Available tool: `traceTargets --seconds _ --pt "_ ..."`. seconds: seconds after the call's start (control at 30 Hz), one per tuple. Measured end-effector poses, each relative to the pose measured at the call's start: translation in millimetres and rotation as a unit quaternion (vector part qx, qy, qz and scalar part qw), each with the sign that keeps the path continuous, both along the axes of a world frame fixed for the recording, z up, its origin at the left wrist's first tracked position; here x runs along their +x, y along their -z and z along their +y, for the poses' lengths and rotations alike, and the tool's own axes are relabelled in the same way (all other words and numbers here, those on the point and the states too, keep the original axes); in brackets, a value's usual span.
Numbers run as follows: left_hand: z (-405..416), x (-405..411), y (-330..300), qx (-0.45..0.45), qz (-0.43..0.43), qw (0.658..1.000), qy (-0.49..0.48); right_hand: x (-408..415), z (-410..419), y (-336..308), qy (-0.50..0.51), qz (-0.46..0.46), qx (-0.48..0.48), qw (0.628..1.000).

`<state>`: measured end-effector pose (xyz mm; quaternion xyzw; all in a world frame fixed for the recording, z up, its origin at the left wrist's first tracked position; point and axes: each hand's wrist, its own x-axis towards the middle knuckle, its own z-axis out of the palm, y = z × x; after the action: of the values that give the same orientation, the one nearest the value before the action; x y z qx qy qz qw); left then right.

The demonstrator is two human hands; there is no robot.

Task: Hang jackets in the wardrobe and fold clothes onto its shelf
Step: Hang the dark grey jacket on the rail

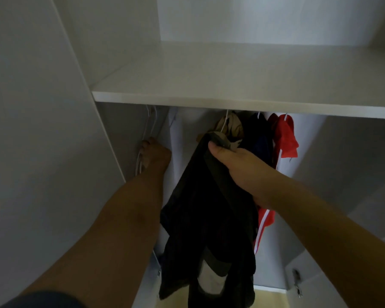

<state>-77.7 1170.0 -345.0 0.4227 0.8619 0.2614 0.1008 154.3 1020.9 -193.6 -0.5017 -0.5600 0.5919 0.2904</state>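
Observation:
I look into a white wardrobe under its shelf (209, 101). My right hand (238, 165) grips a black jacket (205, 218) near its collar, and the jacket hangs down in front of the opening. My left hand (152, 155) reaches to the far left of the hanging space and its fingers curl round white wire hangers (146, 134) that hang there. A tan garment (230, 126), a dark blue one (261, 141) and a red one (286, 138) hang on hangers at the right, under the shelf.
The wardrobe's left side wall (42, 130) stands close beside my left arm. A door hinge (297, 283) shows at the lower right. The upper compartment (253, 23) rises above the shelf. Pale flooring (267, 298) shows below.

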Motion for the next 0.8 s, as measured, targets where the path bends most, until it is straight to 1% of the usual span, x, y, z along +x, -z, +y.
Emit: traceTargets --seconds 0.07,0.17,0.2,0.23,0.3,0.4,0.5,0.57,0.6,0.63,0.7,0.77,0.8 --pt "0.7 2.3 5.0 0.005 0.024 1.0 -0.004 -5.5 4.6 6.0 0.001 0.016 -0.015 1.0" --pt "4.3 6.7 8.5 0.018 0.064 0.997 -0.048 -8.6 10.2 10.6 -0.003 0.059 -0.043 0.997" --pt "5.4 8.5 8.0 0.014 0.081 0.995 -0.058 -8.4 11.2 10.3 -0.015 0.057 -0.048 0.997" --pt "7.7 8.6 8.1 0.007 0.088 0.994 -0.064 -8.1 12.0 10.0 -0.032 0.037 -0.047 0.998" --pt "12.5 5.1 11.5 -0.019 0.097 0.993 -0.063 -7.5 13.6 10.9 -0.065 -0.033 -0.025 0.997" --pt "18.9 2.8 14.8 -0.05 0.106 0.991 -0.057 -7.8 16.3 12.7 -0.078 -0.125 0.007 0.989" --pt "20.1 6.7 12.0 -0.056 0.106 0.991 -0.057 -6.9 16.9 17.8 -0.061 -0.146 0.018 0.987" --pt "18.3 3.0 8.8 -0.059 0.14 0.987 -0.045 -5.4 17.6 21.8 -0.04 -0.133 0.026 0.99" --pt "17.8 -2.3 7.0 -0.067 0.185 0.98 -0.022 -4.3 18.0 24.1 -0.027 -0.125 0.031 0.991" --pt "16.9 -9.0 4.7 -0.082 0.253 0.964 0.011 -3.4 18.5 26.1 -0.014 -0.123 0.039 0.992" --pt "17.2 -26.0 -0.8 -0.121 0.37 0.918 0.077 -3.0 18.7 30.0 0.005 -0.141 0.071 0.987" --pt "20.5 -38.1 -8.1 -0.151 0.422 0.888 0.105 -4.1 18.7 34.1 0.016 -0.153 0.095 0.983" --pt "20.5 -40.4 -10.5 -0.164 0.426 0.883 0.112 -4.6 18.9 36.7 0.019 -0.15 0.094 0.984"
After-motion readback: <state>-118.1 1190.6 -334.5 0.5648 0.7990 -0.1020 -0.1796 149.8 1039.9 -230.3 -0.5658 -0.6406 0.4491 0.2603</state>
